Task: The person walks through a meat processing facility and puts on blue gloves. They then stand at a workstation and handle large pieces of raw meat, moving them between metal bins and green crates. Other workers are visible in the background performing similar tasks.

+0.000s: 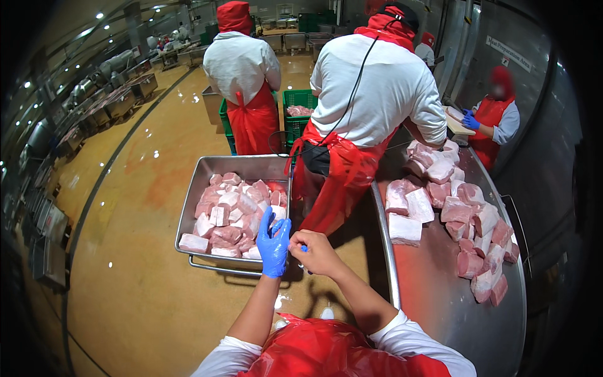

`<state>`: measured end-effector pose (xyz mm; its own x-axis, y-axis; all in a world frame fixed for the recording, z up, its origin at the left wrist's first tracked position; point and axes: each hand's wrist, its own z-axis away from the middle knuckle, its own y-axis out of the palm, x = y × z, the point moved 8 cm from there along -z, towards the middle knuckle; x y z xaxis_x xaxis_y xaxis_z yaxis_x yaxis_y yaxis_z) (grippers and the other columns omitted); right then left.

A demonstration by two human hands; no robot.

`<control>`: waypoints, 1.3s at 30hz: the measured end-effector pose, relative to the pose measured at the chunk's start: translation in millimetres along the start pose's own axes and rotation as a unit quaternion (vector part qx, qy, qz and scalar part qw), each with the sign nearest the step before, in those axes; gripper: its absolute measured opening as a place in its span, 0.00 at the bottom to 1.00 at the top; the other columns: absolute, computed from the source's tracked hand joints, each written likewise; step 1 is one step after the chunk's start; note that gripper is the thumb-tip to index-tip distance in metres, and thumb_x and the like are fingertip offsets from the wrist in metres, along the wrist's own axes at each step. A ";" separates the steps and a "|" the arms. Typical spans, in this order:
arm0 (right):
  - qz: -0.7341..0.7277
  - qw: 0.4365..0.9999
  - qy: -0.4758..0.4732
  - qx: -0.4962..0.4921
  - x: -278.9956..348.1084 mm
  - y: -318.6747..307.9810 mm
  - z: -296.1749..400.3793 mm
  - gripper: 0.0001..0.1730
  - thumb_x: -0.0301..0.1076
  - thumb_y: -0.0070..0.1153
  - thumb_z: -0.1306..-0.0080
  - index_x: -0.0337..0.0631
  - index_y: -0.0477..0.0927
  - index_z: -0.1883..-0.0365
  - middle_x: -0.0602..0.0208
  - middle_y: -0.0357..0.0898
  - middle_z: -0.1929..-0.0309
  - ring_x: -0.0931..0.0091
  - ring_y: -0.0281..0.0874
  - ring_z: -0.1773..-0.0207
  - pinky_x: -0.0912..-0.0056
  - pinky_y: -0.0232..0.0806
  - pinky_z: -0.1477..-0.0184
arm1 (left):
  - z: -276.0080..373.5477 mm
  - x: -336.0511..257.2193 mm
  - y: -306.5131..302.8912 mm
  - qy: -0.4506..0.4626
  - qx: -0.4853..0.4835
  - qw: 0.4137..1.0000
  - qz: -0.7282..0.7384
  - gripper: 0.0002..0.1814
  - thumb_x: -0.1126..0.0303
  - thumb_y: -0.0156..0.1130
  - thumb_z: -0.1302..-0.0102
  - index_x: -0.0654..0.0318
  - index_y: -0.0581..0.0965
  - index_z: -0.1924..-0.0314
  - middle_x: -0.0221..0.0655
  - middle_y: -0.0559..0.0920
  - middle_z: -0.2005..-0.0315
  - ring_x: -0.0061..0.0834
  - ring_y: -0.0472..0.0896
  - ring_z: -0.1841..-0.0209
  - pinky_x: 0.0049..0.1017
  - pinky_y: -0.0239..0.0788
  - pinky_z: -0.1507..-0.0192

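Observation:
My left hand [274, 245] wears a blue disposable glove, with its fingers raised and apart and nothing in it. Close beside it on the right, my right hand [312, 252] is bare and its fingers are curled; a bit of blue material [304, 248] shows at them, too small to name surely. Just beyond my left hand stands a metal meat tub [188, 207] heaped with raw meat chunks [228, 233]. To the right, more raw meat blocks [405, 230] lie on a stainless steel table [452, 301].
A co-worker in a red apron [348, 174] stands ahead between tub and table; another [252, 122] stands behind the tub. Green crates [300, 98] are near them. A third person [494, 118] is beyond the table's far end. The table's raised metal edge [385, 235] runs along my right.

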<state>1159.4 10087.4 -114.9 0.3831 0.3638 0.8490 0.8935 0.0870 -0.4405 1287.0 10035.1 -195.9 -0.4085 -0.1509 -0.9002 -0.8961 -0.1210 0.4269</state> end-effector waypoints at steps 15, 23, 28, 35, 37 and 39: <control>-0.021 0.996 0.021 -0.080 -17.0 13.2 17.0 0.11 0.33 0.61 0.33 0.34 0.78 0.70 0.63 0.79 0.73 0.79 0.77 0.68 0.71 0.69 0.63 | 1.6 -52.2 15.4 0.181 0.102 0.954 -0.215 0.73 0.61 0.86 0.59 0.60 0.46 0.19 0.47 0.54 0.22 0.41 0.55 0.23 0.42 0.50 0.24; -0.031 0.999 -0.008 -0.043 12.3 45.9 20.5 0.07 0.30 0.62 0.33 0.33 0.82 0.63 0.63 0.80 0.72 0.77 0.79 0.67 0.70 0.72 0.61 | -3.5 -49.4 14.5 0.174 0.105 0.944 -0.261 0.73 0.56 0.84 0.57 0.58 0.43 0.19 0.41 0.48 0.21 0.38 0.56 0.23 0.49 0.58 0.26; -0.059 0.995 -0.005 -0.082 3.6 27.4 14.3 0.08 0.28 0.61 0.32 0.34 0.82 0.58 0.65 0.82 0.70 0.81 0.79 0.66 0.71 0.72 0.59 | -1.7 -35.3 7.8 0.044 0.117 0.992 0.021 0.67 0.69 0.81 0.50 0.53 0.42 0.19 0.44 0.48 0.22 0.40 0.63 0.28 0.50 0.73 0.37; -0.091 0.988 0.029 -0.124 7.5 3.1 13.8 0.08 0.26 0.62 0.31 0.33 0.82 0.55 0.81 0.75 0.73 0.89 0.69 0.69 0.81 0.67 0.64 | -17.1 -15.6 -11.5 -0.024 0.037 0.995 -0.090 0.62 0.69 0.78 0.42 0.56 0.43 0.19 0.57 0.57 0.26 0.51 0.68 0.30 0.39 0.70 0.36; -0.101 0.986 0.046 -0.122 4.8 4.3 14.7 0.08 0.26 0.62 0.32 0.33 0.82 0.56 0.82 0.73 0.74 0.89 0.67 0.69 0.82 0.66 0.64 | -16.1 -16.0 -12.1 -0.025 0.050 0.995 -0.079 0.60 0.69 0.77 0.40 0.55 0.43 0.19 0.57 0.57 0.26 0.51 0.69 0.30 0.39 0.70 0.36; -0.087 0.988 0.022 -0.123 10.7 2.8 14.5 0.10 0.26 0.64 0.34 0.35 0.83 0.55 0.76 0.75 0.72 0.87 0.69 0.69 0.79 0.66 0.64 | -14.5 -20.2 -7.2 -0.028 0.056 0.995 -0.081 0.58 0.70 0.75 0.39 0.55 0.44 0.19 0.57 0.58 0.26 0.50 0.68 0.30 0.39 0.70 0.35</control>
<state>1162.7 10104.9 -111.2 0.2243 0.3220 0.9198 0.9745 -0.0853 -0.2077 1304.2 10024.8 -179.5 -0.2630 -0.0834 -0.9612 -0.9635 -0.0288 0.2661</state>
